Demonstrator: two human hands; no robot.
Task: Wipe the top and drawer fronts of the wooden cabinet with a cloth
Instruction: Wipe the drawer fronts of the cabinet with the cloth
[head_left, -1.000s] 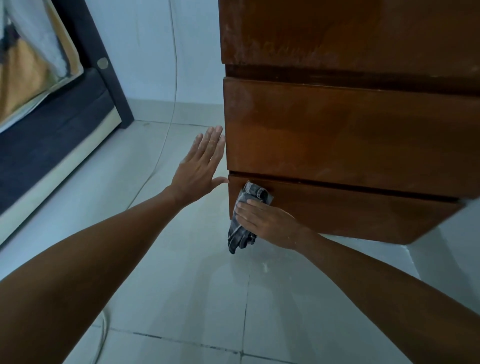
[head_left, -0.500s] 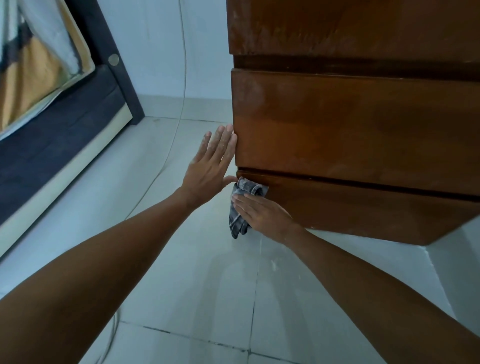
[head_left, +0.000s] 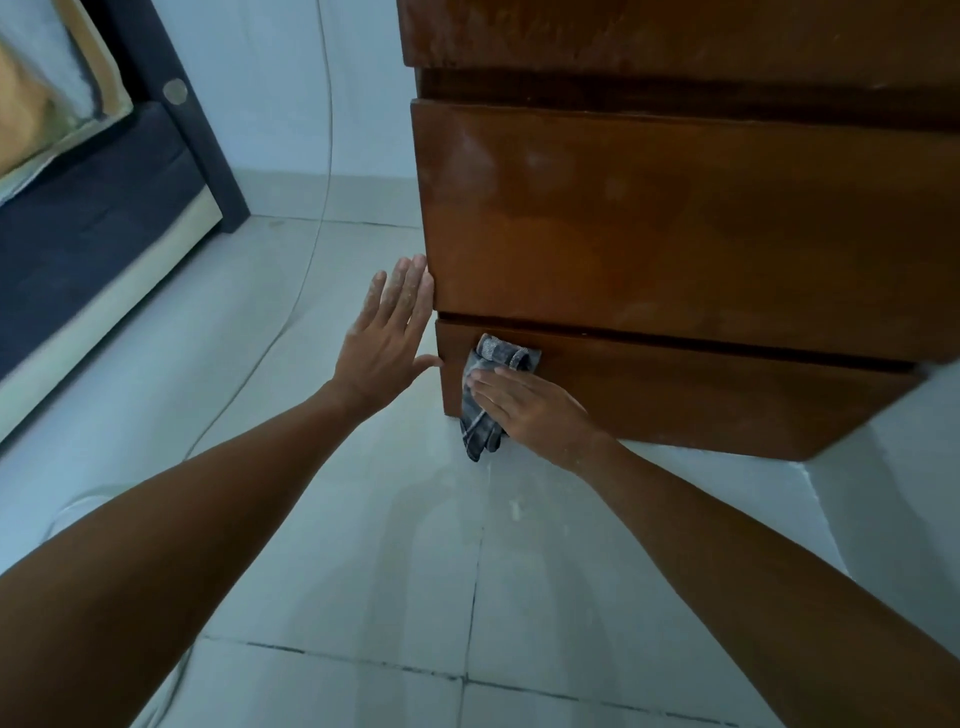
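Observation:
The wooden cabinet (head_left: 675, 218) fills the upper right, its stacked drawer fronts facing me. My right hand (head_left: 530, 410) presses a grey checked cloth (head_left: 488, 400) flat against the left end of the lowest drawer front (head_left: 701, 400); part of the cloth hangs below the drawer's bottom edge. My left hand (head_left: 387, 343) rests open, fingers straight, against the cabinet's left front corner, with the thumb touching the lowest drawer's edge. The cabinet top is out of view.
Pale floor tiles (head_left: 363, 597) spread below the cabinet. A thin cable (head_left: 306, 280) runs down the white wall and across the floor. A dark bed frame with a mattress (head_left: 88, 244) stands at the left.
The cloth and my right hand have shifted slightly right along the lowest drawer front after reaching its left edge. My left hand has closed onto the cabinet's corner.

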